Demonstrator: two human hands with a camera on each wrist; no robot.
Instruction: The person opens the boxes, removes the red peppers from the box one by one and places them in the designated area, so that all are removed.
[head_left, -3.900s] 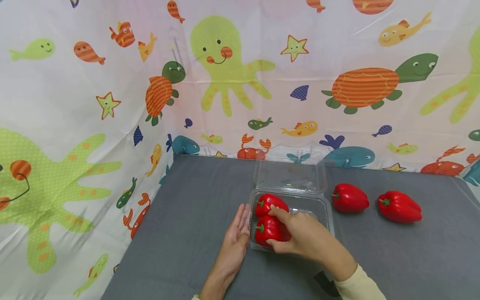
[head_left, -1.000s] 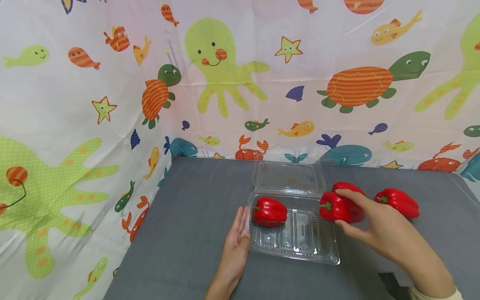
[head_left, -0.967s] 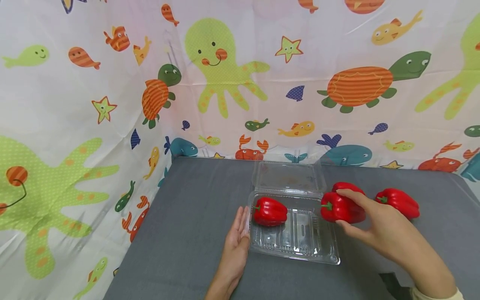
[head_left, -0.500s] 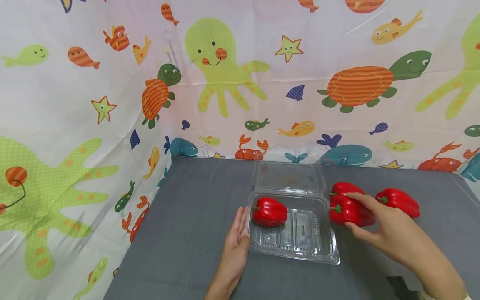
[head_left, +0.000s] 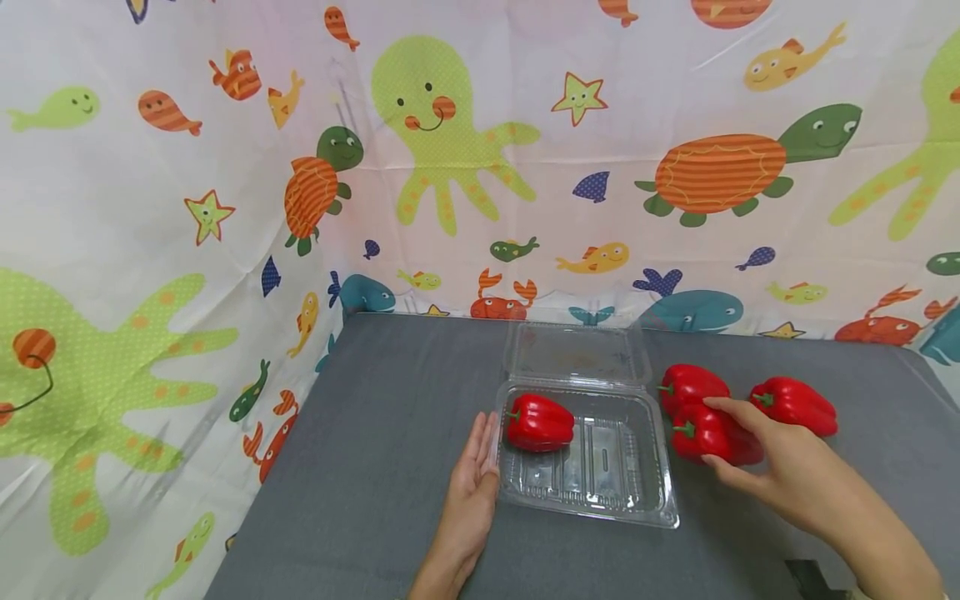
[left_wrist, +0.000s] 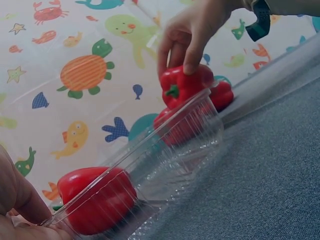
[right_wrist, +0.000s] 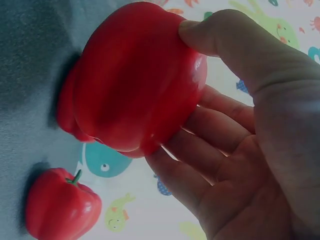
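My right hand (head_left: 780, 458) grips a red bell pepper (head_left: 712, 435) between thumb and fingers, just right of the clear plastic clamshell box (head_left: 600, 508). In the right wrist view the held pepper (right_wrist: 140, 75) fills much of the picture, thumb on one side and fingers on the other. My left hand (head_left: 472, 492) lies with straight fingers along the box's left wall. Inside the box, at its left, one red bell pepper (head_left: 540, 422) lies on its side, its green stem pointing left. The left wrist view shows that pepper (left_wrist: 97, 200) through the clear wall.
Behind the held pepper lies another red pepper (head_left: 692, 385), and one more red pepper (head_left: 795, 405) lies to its right. The box's lid (head_left: 577, 354) is folded back toward the sea-animal curtain (head_left: 465, 275). A grey cloth (head_left: 375, 467) covers the table.
My right hand has taken one of two peppers out of the box, carried it right, then lowered it beside the others. The left hand stays at the box; the remaining pepper sits nearer its left-middle.
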